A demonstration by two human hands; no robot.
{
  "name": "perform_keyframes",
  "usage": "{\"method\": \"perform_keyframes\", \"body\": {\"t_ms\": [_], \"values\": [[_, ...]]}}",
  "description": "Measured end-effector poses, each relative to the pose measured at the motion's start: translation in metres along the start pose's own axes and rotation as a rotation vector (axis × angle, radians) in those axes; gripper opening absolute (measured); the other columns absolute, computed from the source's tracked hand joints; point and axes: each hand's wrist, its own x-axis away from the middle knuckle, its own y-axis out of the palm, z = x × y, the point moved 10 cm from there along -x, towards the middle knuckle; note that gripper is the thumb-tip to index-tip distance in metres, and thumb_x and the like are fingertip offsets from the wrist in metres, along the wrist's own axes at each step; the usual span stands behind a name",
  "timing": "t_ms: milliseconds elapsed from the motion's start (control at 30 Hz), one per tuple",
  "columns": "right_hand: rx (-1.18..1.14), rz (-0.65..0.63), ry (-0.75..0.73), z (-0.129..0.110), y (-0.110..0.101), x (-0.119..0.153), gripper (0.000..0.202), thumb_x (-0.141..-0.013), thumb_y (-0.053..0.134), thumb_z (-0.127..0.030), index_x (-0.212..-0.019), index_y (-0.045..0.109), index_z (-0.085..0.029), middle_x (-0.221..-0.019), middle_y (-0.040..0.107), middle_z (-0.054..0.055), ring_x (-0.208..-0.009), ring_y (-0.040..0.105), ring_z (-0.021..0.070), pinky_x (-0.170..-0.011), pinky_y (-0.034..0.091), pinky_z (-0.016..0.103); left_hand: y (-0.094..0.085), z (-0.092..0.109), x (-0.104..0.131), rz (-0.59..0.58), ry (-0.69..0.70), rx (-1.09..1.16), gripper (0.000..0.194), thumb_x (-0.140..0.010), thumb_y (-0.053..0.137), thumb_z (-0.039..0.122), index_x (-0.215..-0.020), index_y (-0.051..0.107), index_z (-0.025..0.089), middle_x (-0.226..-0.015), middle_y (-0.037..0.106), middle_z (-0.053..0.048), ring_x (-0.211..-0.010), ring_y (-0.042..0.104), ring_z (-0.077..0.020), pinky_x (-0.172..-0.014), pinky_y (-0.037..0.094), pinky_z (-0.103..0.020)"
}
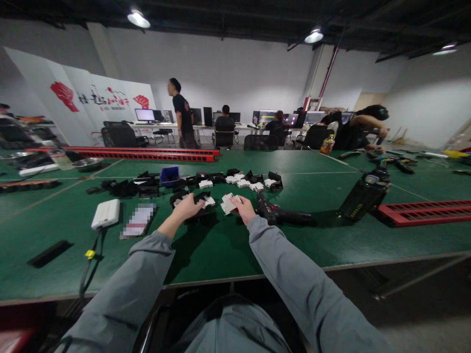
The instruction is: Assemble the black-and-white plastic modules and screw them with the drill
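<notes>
My left hand (187, 208) is closed on a black plastic housing (202, 210), its thumb lying across the top. A white block (209, 202) sits at the housing's right end. Just to the right, my right hand (244, 208) pinches a white plastic part (228, 203) that looks like a small circuit breaker, held apart from the housing. Close beside that hand a black cordless screwdriver (283, 214) lies on the green table. Beyond both hands runs a row of loose black housings (149, 189) and white blocks (243, 183).
A blue bin (170, 176) stands among the parts. To the left are a phone (139, 220), a white power bank (106, 214) with a cable, and a black strip (50, 253). Red slotted rails (147, 154) lie behind; a black device (364, 195) stands right. Several people are beyond.
</notes>
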Motion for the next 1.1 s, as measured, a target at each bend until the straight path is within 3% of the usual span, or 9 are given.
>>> {"method": "perform_keyframes", "body": {"t_ms": [333,433,633,767,1100], "values": [[0.009,-0.007,0.018,0.000,0.000,0.001,0.040,-0.065,0.074,-0.051,-0.081,0.066,-0.016,-0.073,0.066,0.002,-0.059,0.054,0.0119,-0.049,0.039,0.022,0.018,-0.013,-0.020,-0.057,-0.113,0.138,0.049,-0.072,0.063,0.052,-0.105,0.065,0.016,-0.092,0.072,-0.012,-0.088,0.068,-0.0303,-0.070,0.048,-0.033],[0.012,-0.004,0.023,0.000,-0.001,0.001,0.040,-0.064,0.075,-0.052,-0.081,0.066,-0.017,-0.072,0.065,0.002,-0.059,0.054,0.0122,-0.049,0.039,0.022,0.018,-0.011,-0.024,-0.039,-0.079,0.180,0.051,-0.071,0.064,0.049,-0.109,0.063,0.015,-0.098,0.071,-0.013,-0.089,0.067,-0.0292,-0.072,0.049,-0.033],[0.008,-0.011,0.024,-0.001,0.000,0.002,0.037,-0.066,0.073,-0.051,-0.079,0.065,-0.018,-0.072,0.066,0.001,-0.059,0.055,0.0126,-0.050,0.040,0.023,-0.008,0.008,-0.016,0.184,0.142,0.304,0.055,-0.070,0.066,0.028,-0.123,0.054,0.022,-0.111,0.067,-0.010,-0.098,0.064,-0.0269,-0.081,0.049,-0.035],[0.008,-0.024,0.021,-0.001,0.001,0.002,0.036,-0.065,0.074,-0.051,-0.077,0.063,-0.018,-0.071,0.066,0.001,-0.060,0.055,0.0127,-0.049,0.039,0.022,-0.009,0.014,-0.012,0.157,0.186,0.307,0.057,-0.068,0.061,0.019,-0.124,0.052,0.026,-0.108,0.067,-0.007,-0.093,0.065,-0.0247,-0.080,0.050,-0.035],[0.030,-0.047,0.028,0.002,0.003,0.001,0.036,-0.065,0.073,-0.051,-0.075,0.063,-0.018,-0.068,0.065,0.000,-0.058,0.053,0.0112,-0.047,0.036,0.021,-0.009,0.014,-0.014,0.192,0.215,0.457,0.058,-0.069,0.060,0.021,-0.126,0.049,0.025,-0.106,0.064,-0.004,-0.093,0.063,-0.0209,-0.081,0.051,-0.032]]}}
